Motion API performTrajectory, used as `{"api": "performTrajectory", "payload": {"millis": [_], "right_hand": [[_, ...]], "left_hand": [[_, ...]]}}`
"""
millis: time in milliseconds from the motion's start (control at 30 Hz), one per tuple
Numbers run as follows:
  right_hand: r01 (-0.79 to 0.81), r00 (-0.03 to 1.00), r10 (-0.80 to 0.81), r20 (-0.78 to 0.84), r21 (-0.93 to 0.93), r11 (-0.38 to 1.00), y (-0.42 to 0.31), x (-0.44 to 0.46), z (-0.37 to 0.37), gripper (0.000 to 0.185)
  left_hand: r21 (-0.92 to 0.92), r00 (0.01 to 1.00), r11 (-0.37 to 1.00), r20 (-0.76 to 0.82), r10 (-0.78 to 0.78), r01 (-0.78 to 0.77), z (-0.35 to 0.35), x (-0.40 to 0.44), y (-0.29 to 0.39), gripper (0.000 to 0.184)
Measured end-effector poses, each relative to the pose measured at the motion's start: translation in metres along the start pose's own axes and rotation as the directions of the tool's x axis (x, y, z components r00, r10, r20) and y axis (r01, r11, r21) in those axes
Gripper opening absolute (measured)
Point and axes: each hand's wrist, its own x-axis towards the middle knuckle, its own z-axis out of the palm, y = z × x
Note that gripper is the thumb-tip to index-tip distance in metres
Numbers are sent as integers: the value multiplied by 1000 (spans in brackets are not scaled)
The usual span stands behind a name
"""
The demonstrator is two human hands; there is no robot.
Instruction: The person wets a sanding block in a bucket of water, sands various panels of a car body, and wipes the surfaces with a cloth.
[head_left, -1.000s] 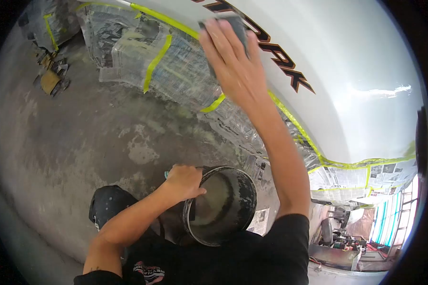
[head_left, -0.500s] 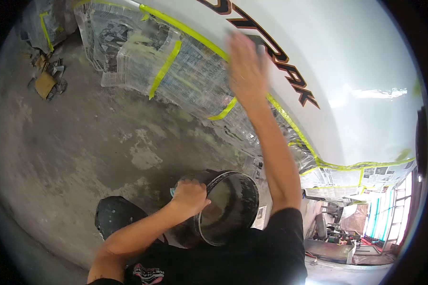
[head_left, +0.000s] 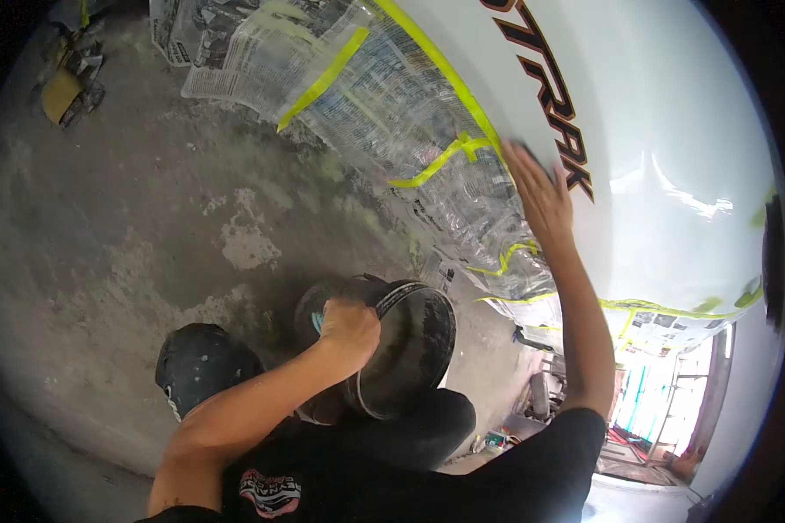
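My right hand (head_left: 542, 200) lies with long fingers against the white glossy panel (head_left: 654, 113), just beside its yellow tape edge. A dark flat pad (head_left: 529, 154) shows partly between its fingers and the panel; its kind is hard to make out. Dark lettering (head_left: 554, 96) with an orange outline runs above that hand. My left hand (head_left: 351, 333) is a fist beside the rim of a black bucket (head_left: 452, 327). A bit of light blue cloth-like material (head_left: 317, 322) pokes out of the fist. The bucket seems to contain murky liquid (head_left: 397, 349).
Newspaper and plastic masking (head_left: 392, 113), held by yellow tape (head_left: 327, 78), covers the area below the panel. My knee (head_left: 205, 362) is left of the bucket. Scraps (head_left: 61, 96) lie on the stained concrete floor (head_left: 148, 218). Clutter (head_left: 541, 397) stands at right, near a bright window (head_left: 654, 392).
My right hand has slid down and right along the panel, from the middle of the lettering to its lower end. My view has shifted; the left fist stays by the bucket.
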Motion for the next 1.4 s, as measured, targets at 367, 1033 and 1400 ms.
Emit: {"api": "performTrajectory", "payload": {"millis": [367,1033,1400], "right_hand": [[195,977,-193,91,-4,981,28,63,-40,70],[169,977,-150,-148,124,978,39,173,-83,61],[196,961,-140,-238,230,953,33,257,-107,52]], "left_hand": [[8,997,1000,73,12,-12,-14,0,1,40],[-82,997,996,71,31,-26,-35,-24,-18,27],[-106,998,994,58,4,2,-43,-37,-42,24]]}}
